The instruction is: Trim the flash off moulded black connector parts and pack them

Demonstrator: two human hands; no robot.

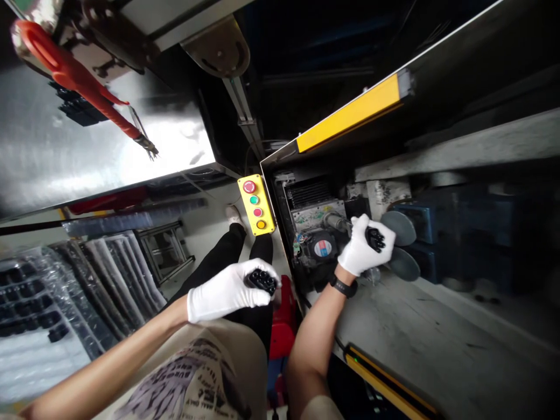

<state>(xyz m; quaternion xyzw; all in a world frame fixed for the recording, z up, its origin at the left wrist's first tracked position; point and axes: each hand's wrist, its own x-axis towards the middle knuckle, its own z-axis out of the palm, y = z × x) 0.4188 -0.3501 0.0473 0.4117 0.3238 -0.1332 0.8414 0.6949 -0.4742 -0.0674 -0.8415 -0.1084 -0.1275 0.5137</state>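
My left hand (231,291), in a white glove, is closed around a black molded plastic part (261,282) with several round openings, held in front of my body. Farther right, my white-gloved right hand (365,245) reaches into the machine opening and grips another small black plastic part (375,239). Two grey round discs (400,227) are just beyond the right hand's fingers. Below that hand's wrist sits a black motor (321,248) with a round label. Fingers partly cover both black parts, so their full shape is hidden.
A yellow button box (256,204) stands between my hands at the machine's edge. Yellow bars (350,119) flank the opening. At upper left, red-handled cutters (79,81) hang over a metal table (175,134) with black parts. Plastic-wrapped trays (109,280) stand at lower left.
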